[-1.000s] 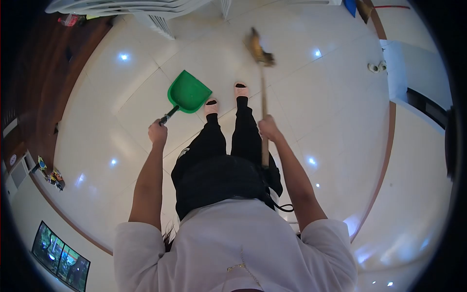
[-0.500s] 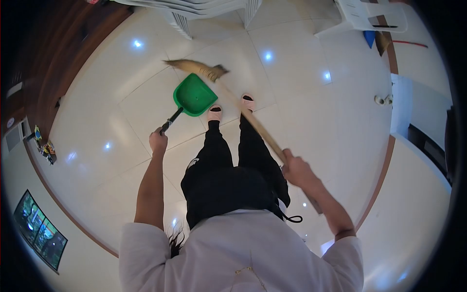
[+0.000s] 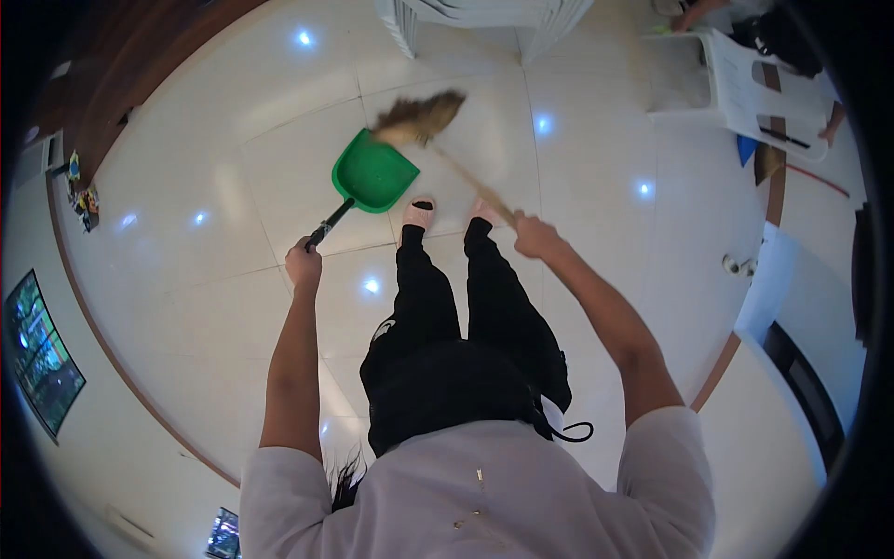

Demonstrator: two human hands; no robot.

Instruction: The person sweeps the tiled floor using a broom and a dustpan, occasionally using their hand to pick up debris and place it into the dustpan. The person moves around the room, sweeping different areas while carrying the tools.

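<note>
My left hand (image 3: pixel 304 264) is wrapped round the black handle of a green dustpan (image 3: pixel 374 177). The pan lies ahead of my feet, its scoop tilted toward the upper right. A wooden-handled broom (image 3: pixel 470 179) is gripped in my right hand (image 3: pixel 538 236), fingers closed round the stick. Its brown bristle head, blurred by motion, is just beyond the pan and overlaps the pan's far edge in this view. The top end of the broomstick is hidden behind my right hand and forearm.
Stacked white plastic chairs (image 3: pixel 484 13) stand at the top, ahead of my feet. At the upper right, a person's hand (image 3: pixel 697 15) is by another white chair (image 3: pixel 745 84). A red stick (image 3: pixel 818 180) lies near the right wall. Glossy tiles (image 3: pixel 279 307) reflect several lights.
The broom head has swung over to the right, its bristles now pointing up and right. My right hand has moved forward. A person has come into view at the upper right.
</note>
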